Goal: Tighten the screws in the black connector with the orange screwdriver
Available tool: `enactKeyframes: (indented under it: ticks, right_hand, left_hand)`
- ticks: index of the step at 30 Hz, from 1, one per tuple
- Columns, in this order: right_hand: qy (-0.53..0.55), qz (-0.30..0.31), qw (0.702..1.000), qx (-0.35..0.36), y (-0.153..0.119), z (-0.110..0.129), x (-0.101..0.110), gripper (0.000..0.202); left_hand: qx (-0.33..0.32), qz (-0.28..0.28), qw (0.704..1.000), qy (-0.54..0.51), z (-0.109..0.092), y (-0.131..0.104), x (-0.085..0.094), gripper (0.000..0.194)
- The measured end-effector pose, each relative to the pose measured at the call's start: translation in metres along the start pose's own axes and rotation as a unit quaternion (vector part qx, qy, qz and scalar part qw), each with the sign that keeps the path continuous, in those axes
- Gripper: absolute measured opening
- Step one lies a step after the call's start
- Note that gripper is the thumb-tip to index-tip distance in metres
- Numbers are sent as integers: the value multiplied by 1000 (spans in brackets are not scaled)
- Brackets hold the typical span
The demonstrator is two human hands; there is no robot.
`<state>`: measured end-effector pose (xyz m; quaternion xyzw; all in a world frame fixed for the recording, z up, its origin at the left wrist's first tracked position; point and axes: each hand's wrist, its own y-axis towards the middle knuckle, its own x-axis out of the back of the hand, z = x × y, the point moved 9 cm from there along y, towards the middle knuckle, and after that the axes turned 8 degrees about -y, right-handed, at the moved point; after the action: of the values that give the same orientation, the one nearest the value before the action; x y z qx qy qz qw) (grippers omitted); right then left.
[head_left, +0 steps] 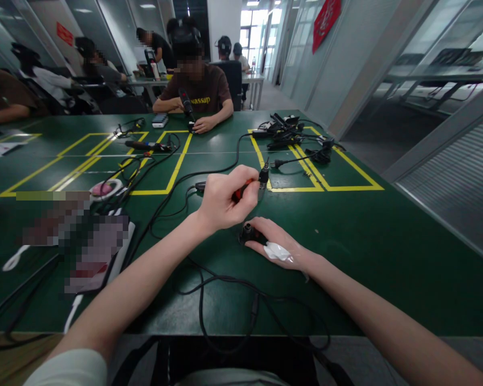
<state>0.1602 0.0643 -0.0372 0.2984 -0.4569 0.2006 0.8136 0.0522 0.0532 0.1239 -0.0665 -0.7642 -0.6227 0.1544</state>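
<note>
My left hand is closed around a black-and-orange tool and held a little above the table. The tool's thin pointed tip sticks up past my fingers, and most of its body is hidden in the fist. Below and slightly right, my right hand rests low over the table. Its thumb and fingers grip a black cylindrical part with a round metal-rimmed end facing up. The two held pieces are apart. White padding under clear tape covers part of my right hand. Behind my left hand lies a black cable connector.
Black cables loop across the green table. At left lie two phone-like slabs, a tape roll and a black tool. A cable pile sits back right. Opposite, a person holds a black tool.
</note>
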Motion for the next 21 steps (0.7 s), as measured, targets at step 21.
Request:
enactKeyframes:
  ticks: [21]
  right_hand:
    - [2,3,1000,-4,0,-2,0,26]
  left_hand:
    - [27,19,998,-46,-2,1,-8,10]
